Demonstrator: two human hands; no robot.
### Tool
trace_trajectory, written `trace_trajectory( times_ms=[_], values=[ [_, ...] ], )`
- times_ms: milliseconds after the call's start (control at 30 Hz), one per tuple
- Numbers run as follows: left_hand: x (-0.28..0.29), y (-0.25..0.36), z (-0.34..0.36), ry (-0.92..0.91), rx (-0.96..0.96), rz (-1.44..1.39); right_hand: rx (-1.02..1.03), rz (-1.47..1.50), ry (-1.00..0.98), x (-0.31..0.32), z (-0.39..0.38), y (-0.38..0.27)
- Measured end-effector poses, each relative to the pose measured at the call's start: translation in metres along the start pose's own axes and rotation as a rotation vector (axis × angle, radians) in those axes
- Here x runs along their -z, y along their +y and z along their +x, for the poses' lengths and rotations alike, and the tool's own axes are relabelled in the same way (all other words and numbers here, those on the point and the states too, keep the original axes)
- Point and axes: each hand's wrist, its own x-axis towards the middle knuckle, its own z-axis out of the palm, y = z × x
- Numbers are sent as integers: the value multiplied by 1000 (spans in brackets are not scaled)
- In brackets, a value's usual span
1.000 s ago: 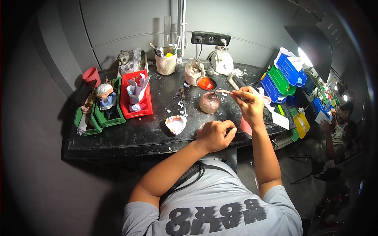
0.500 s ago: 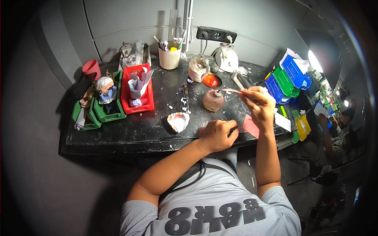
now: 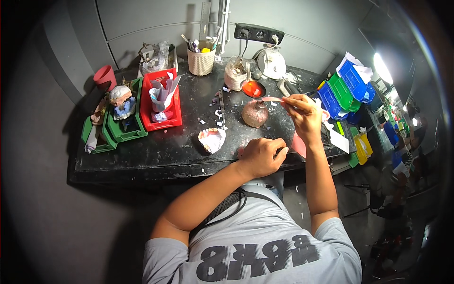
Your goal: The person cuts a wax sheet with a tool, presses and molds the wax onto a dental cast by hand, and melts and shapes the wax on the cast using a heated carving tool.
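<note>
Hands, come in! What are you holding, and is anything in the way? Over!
Right hand gripping pink strip, tip near round bottle. Left hand curled, contents hidden. Possible obstacle: dark dish close beyond bottle.

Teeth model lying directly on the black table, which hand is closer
Left. The left hand is to the right of the teeth model, apart from it; the right hand, holding a pink strip, is farther right and farther back.
</note>
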Motion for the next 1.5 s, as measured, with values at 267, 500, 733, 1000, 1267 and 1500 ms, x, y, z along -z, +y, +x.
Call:
trace_trajectory(
  times_ms=[267,500,733,1000,1267,1500],
  values=[
    [2,0,1,-32,12,8,169,-216,-58,-20,8,-6],
    [2,-2,0,-48,14,25,157,-230,-57,-26,10,-4],
    [2,-1,0,-52,24,9,162,-243,-48,-20,9,3],
    [4,-1,0,14,-28,54,-198,240,-130,7,-5,-54],
    [23,2,11,245,360,-694,-612,463,-311,36,-14,-48],
    [18,-8,12,248,383,-672,-534,538,-371,28,-35,-43]
  ],
)
